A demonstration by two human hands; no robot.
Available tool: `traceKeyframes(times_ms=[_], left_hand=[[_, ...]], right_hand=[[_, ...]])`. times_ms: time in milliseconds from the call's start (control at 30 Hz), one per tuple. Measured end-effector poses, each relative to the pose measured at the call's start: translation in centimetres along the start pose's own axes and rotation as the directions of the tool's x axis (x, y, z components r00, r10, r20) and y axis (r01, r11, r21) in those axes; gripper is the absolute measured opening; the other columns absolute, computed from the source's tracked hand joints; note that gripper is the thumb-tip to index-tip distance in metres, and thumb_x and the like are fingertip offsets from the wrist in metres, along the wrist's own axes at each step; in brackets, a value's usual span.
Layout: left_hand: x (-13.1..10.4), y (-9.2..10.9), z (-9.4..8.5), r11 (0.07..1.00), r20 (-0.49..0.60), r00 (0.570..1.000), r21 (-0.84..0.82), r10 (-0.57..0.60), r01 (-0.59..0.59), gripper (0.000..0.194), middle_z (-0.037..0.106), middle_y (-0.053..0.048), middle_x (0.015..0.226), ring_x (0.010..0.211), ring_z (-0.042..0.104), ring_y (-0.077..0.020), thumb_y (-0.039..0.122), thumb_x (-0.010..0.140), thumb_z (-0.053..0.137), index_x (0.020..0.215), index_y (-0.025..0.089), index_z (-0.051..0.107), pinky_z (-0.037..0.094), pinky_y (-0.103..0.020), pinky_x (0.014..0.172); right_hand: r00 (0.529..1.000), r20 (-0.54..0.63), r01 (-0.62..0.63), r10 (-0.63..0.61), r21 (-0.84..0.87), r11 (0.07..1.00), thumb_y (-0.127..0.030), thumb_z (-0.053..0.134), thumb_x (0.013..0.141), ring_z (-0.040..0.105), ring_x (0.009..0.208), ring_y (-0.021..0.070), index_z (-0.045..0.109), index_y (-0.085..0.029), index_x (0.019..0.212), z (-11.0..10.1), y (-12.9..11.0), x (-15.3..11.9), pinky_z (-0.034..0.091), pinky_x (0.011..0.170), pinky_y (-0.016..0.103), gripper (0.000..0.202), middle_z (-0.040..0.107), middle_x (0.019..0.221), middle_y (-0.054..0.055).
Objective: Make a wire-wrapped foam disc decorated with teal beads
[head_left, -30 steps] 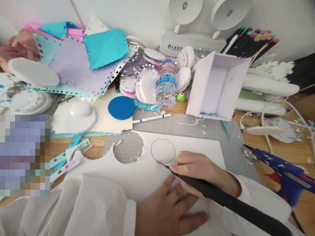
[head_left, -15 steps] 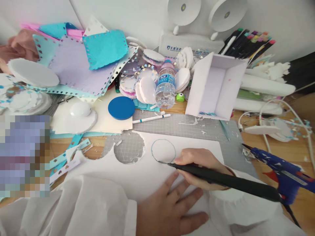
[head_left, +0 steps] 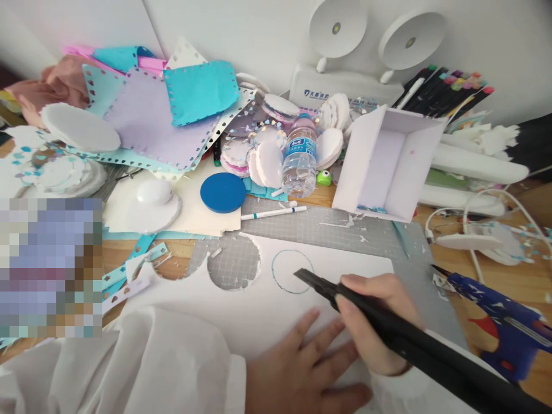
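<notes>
White sheet (head_left: 241,313) bears one circle (head_left: 283,270), left hand (head_left: 299,368) splayed, right hand (head_left: 394,293) gripping one cutter (head_left: 409,348).

Pale wall (head_left: 259,34) behind wooden tabletop (head_left: 183,252)

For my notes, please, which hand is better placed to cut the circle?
Probably the right hand: it holds the cutter, tip over the circle; the left hand rests on the sheet.

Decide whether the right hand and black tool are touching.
Touching: the head view shows the right hand gripping the black tool, skin against its handle.
</notes>
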State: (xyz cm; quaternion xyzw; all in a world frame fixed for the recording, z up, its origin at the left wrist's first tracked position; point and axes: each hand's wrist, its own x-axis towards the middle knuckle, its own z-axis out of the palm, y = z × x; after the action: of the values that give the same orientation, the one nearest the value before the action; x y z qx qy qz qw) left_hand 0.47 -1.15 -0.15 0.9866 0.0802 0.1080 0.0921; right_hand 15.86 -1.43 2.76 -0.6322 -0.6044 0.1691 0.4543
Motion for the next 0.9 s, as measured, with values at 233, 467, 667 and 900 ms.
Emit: traceKeyframes(times_ms=[233, 467, 667, 900], left_hand=[[0.0, 0.2, 0.2, 0.996, -0.018, 1.0, -0.091, 0.0, -0.001, 0.033, 0.052, 0.004, 0.136, 0.126, 0.043, -0.0257, 0.03, 0.096, 0.039, 0.123, 0.034, 0.056, 0.02, -0.05, 0.109], [-0.1, 0.9, -0.1, 0.992, 0.032, 0.996, -0.101, -0.078, 0.081, 0.032, 0.051, 0.003, 0.138, 0.131, 0.037, -0.0274, 0.028, 0.094, 0.043, 0.122, 0.033, 0.058, 0.021, -0.054, 0.109], [-0.5, 0.5, 1.4, 0.971, 0.05, 0.999, -0.24, -0.002, 0.014, 0.037, 0.045, 0.003, 0.143, 0.133, 0.036, -0.0278, 0.03, 0.093, 0.042, 0.128, 0.033, 0.052, 0.032, -0.049, 0.107], [0.6, 1.8, 3.8, 0.95, 0.162, 0.985, -0.294, -0.057, 0.103, 0.032, 0.053, -0.008, 0.129, 0.114, 0.053, -0.0242, 0.032, 0.092, 0.051, 0.121, 0.019, 0.055, 0.045, -0.046, 0.096]], right_hand=[[0.961, 0.273, 0.078, -0.053, -0.082, 0.994, -0.019, 0.053, 0.082, 0.066, 0.059, 0.0111, 0.056, -0.026, 0.099, 1.5, -1.1, 0.8, 0.051, 0.057, 0.019, 0.019, 0.07, 0.076, -0.003], [0.947, 0.309, 0.121, -0.091, -0.08, 0.989, -0.02, 0.054, 0.083, 0.065, 0.057, 0.0123, 0.055, -0.025, 0.099, 1.7, -0.6, 0.6, 0.053, 0.056, 0.021, 0.017, 0.069, 0.072, -0.003], [0.921, 0.353, 0.26, -0.162, -0.252, 0.932, -0.026, 0.051, 0.086, 0.058, 0.05, 0.0149, 0.059, -0.023, 0.094, 2.9, 0.4, -0.5, 0.047, 0.051, 0.028, 0.012, 0.062, 0.062, -0.001], [0.857, 0.41, 0.403, -0.311, -0.158, 0.901, -0.014, 0.048, 0.084, 0.05, 0.052, 0.0117, 0.058, -0.016, 0.094, 2.9, 0.6, -0.5, 0.039, 0.049, 0.025, 0.014, 0.052, 0.059, -0.001]])
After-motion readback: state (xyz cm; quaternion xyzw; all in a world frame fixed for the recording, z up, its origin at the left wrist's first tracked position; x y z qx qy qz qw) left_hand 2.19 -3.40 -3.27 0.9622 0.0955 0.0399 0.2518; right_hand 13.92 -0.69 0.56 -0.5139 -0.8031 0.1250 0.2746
